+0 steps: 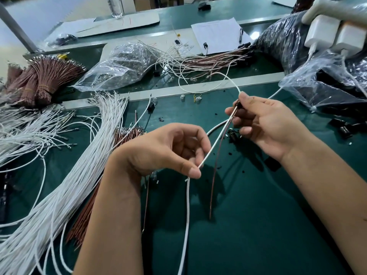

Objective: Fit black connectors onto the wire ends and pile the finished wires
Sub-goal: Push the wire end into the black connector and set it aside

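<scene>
My right hand (266, 124) pinches a small black connector (239, 105) with a white wire (213, 146) and a brown wire (215, 169) running down from it. My left hand (168, 149) pinches the white wire lower down, between thumb and forefinger. The brown wire hangs free toward the green table (258, 225). Loose black connectors (233, 136) lie under my right hand. A pile of finished wires (208, 60) with black ends lies at the back.
A long bundle of white wires (79, 165) and brown wires (127, 135) fans across the left. Tied brown bundles (39, 80) stand far left. Clear plastic bags (123, 64) sit behind, a bag of black parts (327, 84) at right, and white chargers (333, 34) hang top right.
</scene>
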A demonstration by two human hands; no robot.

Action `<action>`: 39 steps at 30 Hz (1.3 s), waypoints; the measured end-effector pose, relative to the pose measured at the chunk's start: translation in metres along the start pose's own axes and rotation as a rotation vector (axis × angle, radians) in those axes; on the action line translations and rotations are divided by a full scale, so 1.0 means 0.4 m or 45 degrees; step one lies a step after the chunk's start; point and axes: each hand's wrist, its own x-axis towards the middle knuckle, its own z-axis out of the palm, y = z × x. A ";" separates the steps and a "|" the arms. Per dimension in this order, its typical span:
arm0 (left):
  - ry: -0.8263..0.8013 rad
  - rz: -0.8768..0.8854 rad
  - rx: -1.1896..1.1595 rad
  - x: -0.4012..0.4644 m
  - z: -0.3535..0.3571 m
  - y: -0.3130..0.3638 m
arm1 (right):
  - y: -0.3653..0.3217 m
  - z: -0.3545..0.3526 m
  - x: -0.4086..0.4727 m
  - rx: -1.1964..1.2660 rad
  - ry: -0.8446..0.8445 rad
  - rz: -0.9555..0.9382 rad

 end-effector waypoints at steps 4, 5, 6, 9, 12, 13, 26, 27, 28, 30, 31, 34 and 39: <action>0.109 0.002 0.020 0.017 0.014 0.004 | 0.009 0.005 0.002 -0.097 0.002 -0.010; 0.219 0.012 0.063 0.031 0.025 0.004 | 0.012 0.011 0.000 -0.118 -0.030 -0.014; 0.317 0.016 0.122 0.047 0.037 0.004 | 0.015 0.016 -0.003 -0.136 -0.063 -0.020; 0.510 0.006 0.264 0.097 0.076 -0.001 | 0.022 0.025 -0.006 -0.178 -0.122 -0.047; 0.562 0.020 0.267 0.107 0.079 -0.002 | 0.026 0.023 -0.002 -0.233 -0.084 -0.096; 0.483 0.013 0.250 0.099 0.074 -0.002 | 0.027 0.021 0.001 -0.217 -0.063 -0.105; 0.520 0.013 0.036 0.106 0.093 0.004 | 0.029 0.020 0.008 -0.137 -0.078 -0.067; 0.579 0.022 0.026 0.115 0.097 -0.001 | 0.030 0.023 0.005 -0.145 -0.086 -0.071; 0.610 0.031 0.024 0.121 0.099 -0.003 | 0.029 0.024 0.004 -0.152 -0.089 -0.075; 0.610 0.040 0.046 0.122 0.096 -0.006 | 0.026 0.025 0.002 -0.167 -0.082 -0.085; 0.565 0.042 0.065 0.117 0.092 -0.007 | 0.025 0.024 0.002 -0.165 -0.072 -0.090; 0.211 0.014 0.070 0.092 0.082 -0.005 | 0.021 0.017 0.004 -0.132 -0.037 -0.094; 0.083 -0.051 0.108 0.079 0.083 0.006 | 0.029 0.022 0.001 -0.154 -0.063 -0.091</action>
